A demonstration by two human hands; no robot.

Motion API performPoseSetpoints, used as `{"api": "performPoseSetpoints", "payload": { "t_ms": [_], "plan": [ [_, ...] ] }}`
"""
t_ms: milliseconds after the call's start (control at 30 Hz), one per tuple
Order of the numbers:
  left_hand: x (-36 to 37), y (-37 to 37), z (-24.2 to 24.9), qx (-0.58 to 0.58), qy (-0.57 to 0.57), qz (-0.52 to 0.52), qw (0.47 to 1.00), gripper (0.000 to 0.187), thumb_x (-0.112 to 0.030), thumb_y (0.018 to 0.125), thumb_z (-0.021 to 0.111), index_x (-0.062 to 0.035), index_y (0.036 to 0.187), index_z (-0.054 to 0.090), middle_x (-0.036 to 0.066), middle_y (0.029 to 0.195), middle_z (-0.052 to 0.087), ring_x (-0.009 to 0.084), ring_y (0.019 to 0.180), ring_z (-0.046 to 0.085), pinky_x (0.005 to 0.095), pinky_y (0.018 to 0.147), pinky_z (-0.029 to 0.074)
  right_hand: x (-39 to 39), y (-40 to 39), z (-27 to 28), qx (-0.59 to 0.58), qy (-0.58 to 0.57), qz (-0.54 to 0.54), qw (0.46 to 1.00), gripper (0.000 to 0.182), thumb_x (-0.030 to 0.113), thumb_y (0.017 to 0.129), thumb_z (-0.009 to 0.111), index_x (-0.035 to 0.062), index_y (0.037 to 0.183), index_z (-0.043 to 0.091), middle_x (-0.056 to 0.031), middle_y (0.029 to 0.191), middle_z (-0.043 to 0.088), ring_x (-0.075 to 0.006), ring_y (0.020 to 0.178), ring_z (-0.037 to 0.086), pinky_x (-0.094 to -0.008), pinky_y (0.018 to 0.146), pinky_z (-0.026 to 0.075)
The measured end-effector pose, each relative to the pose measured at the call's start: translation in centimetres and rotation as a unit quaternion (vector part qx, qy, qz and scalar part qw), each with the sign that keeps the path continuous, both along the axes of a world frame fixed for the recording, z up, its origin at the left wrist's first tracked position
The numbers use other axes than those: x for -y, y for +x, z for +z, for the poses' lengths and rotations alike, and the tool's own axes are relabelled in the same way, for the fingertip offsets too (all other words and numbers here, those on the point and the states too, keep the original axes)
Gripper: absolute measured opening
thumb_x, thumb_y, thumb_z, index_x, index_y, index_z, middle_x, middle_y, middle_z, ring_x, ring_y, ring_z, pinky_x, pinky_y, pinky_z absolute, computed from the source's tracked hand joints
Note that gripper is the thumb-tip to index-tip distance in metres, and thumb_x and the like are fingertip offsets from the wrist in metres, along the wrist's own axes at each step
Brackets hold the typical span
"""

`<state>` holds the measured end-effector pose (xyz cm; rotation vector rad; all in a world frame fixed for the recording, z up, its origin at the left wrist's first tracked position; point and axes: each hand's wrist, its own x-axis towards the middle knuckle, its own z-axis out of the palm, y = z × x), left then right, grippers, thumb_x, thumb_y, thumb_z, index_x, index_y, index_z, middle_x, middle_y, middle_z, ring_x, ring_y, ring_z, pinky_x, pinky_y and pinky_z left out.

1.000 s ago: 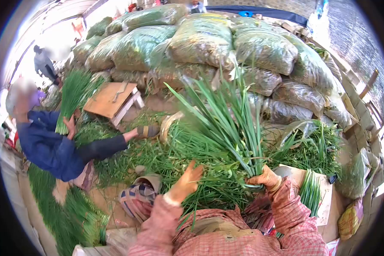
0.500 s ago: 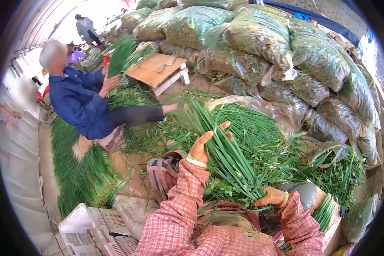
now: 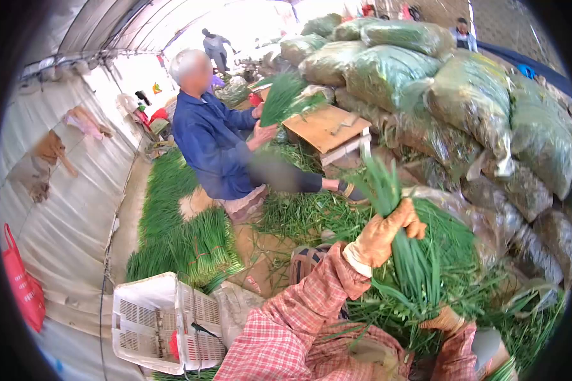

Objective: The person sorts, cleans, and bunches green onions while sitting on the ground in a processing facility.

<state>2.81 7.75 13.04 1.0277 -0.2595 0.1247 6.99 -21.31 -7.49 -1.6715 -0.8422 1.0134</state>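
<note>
An orange-stained glove covers my left hand [image 3: 388, 233], its fingers wrapped round the upper part of a bunch of garlic chives [image 3: 418, 270]. The long flat green leaves stand nearly upright in front of me, their tips above my fist. Low on the same bunch is my right hand [image 3: 445, 319], also gloved, closed at the stalk ends; leaves hide part of its fingers. Beneath and around the bunch lies a heap of loose garlic chives [image 3: 454, 238].
A co-worker in a blue jacket [image 3: 213, 143] sits ahead, holding green leaves beside a low wooden table [image 3: 327, 127]. Tied bundles [image 3: 200, 247] lie at left behind a white plastic crate [image 3: 136, 320]. Stuffed clear bags [image 3: 388, 73] are piled at right.
My view has swung left, bringing the crate and wall further in. My left hand's fingers, earlier spread against the bunch, are now closed round it, and the bunch stands more upright.
</note>
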Motion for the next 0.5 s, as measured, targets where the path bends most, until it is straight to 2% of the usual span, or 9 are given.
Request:
{"api": "performPoseSetpoints", "payload": {
  "t_ms": [67, 100, 167, 233, 267, 300, 400, 467, 500],
  "plan": [
    [3.0, -0.9, 3.1, 0.054, 0.034, 0.007, 0.998, 0.031, -0.035, 0.09, 0.045, -0.0072, 0.076, 0.047, 0.005, 0.062, 0.051, 0.0193, 0.071, 0.052, 0.0389, 0.077, 0.038, 0.4, -1.3, 3.2, -0.009, 0.009, -0.073, 0.997, 0.107, 0.03, 0.051, 0.083, 0.0015, 0.134, 0.022, -0.0148, 0.131, 0.036, -0.0237, 0.12, 0.035, -0.0337, 0.1, 0.028],
    [4.0, -1.3, 4.3, 0.106, 0.114, 0.028, 0.987, 0.032, -0.034, 0.09, 0.045, -0.0065, 0.076, 0.05, 0.007, 0.065, 0.056, 0.0201, 0.072, 0.054, 0.04, 0.073, 0.04, 2.1, -0.9, 2.3, 0.079, -0.036, -0.115, 0.99, 0.104, 0.028, 0.053, 0.082, 0.0008, 0.134, 0.023, -0.0156, 0.131, 0.036, -0.0253, 0.123, 0.031, -0.0351, 0.101, 0.026],
    [5.0, -2.4, 7.1, 0.159, 0.159, 0.086, 0.971, 0.034, -0.036, 0.09, 0.042, -0.0059, 0.077, 0.053, 0.011, 0.071, 0.058, 0.0204, 0.075, 0.056, 0.0377, 0.072, 0.042, 6.6, 0.4, -3.1, 0.096, 0.013, -0.282, 0.954, 0.085, 0.019, 0.059, 0.076, 0.0, 0.13, 0.032, -0.0129, 0.118, 0.047, -0.0235, 0.109, 0.044, -0.0349, 0.094, 0.033],
    [3.9, -0.7, 6.2, 0.076, 0.194, 0.141, 0.968, 0.038, -0.036, 0.092, 0.039, -0.0044, 0.081, 0.057, 0.012, 0.078, 0.059, 0.019, 0.076, 0.056, 0.0312, 0.068, 0.046, 8.0, -0.5, -2.6, 0.072, 0.125, -0.472, 0.87, 0.067, 0.011, 0.067, 0.068, -0.0019, 0.125, 0.037, -0.0049, 0.096, 0.05, -0.015, 0.087, 0.046, -0.0281, 0.078, 0.039],
    [3.7, 0.8, 4.6, 0.029, 0.251, 0.145, 0.957, 0.041, -0.036, 0.093, 0.037, -0.0036, 0.083, 0.06, 0.013, 0.082, 0.059, 0.0183, 0.076, 0.057, 0.0279, 0.066, 0.047, 9.5, 0.1, -4.7, 0.019, 0.141, -0.523, 0.84, 0.061, 0.008, 0.069, 0.066, -0.0026, 0.123, 0.039, -0.0024, 0.093, 0.049, -0.0127, 0.085, 0.045, -0.0262, 0.078, 0.039],
    [3.1, 2.4, 2.4, 0.091, 0.468, 0.139, 0.868, 0.035, -0.03, 0.093, 0.038, -0.0035, 0.089, 0.06, 0.011, 0.086, 0.06, 0.0176, 0.082, 0.056, 0.0292, 0.077, 0.043, 9.3, -0.2, -4.4, 0.041, 0.12, -0.574, 0.809, 0.054, 0.004, 0.071, 0.062, -0.0034, 0.12, 0.041, -0.0054, 0.099, 0.052, -0.0145, 0.089, 0.048, -0.0273, 0.082, 0.039],
    [5.1, 2.9, 1.3, 0.169, 0.386, 0.151, 0.894, 0.035, -0.027, 0.093, 0.037, -0.004, 0.083, 0.061, 0.008, 0.087, 0.061, 0.0174, 0.089, 0.053, 0.0306, 0.087, 0.036, 8.1, -1.0, -1.7, 0.149, 0.095, -0.618, 0.766, 0.054, 0.005, 0.071, 0.061, -0.0027, 0.12, 0.042, -0.0103, 0.112, 0.052, -0.0181, 0.101, 0.048, -0.0302, 0.089, 0.037],
    [5.5, 2.2, 2.4, 0.178, 0.408, 0.226, 0.867, 0.038, -0.027, 0.094, 0.035, -0.0037, 0.079, 0.062, 0.008, 0.086, 0.061, 0.0177, 0.091, 0.052, 0.0311, 0.089, 0.035, 6.3, -2.4, 2.7, 0.153, 0.096, -0.601, 0.779, 0.056, 0.007, 0.07, 0.062, -0.0022, 0.121, 0.041, -0.012, 0.118, 0.05, -0.0203, 0.106, 0.047, -0.0324, 0.092, 0.035],
    [7.3, 1.5, 2.3, 0.14, 0.396, 0.217, 0.881, 0.039, -0.027, 0.093, 0.036, -0.0056, 0.073, 0.062, 0.006, 0.086, 0.061, 0.0182, 0.09, 0.053, 0.0315, 0.088, 0.035, 4.3, -2.7, 5.9, 0.179, 0.114, -0.555, 0.804, 0.058, 0.008, 0.069, 0.063, -0.0017, 0.122, 0.041, -0.0116, 0.118, 0.05, -0.021, 0.108, 0.046, -0.0335, 0.094, 0.034]
  ]
}}
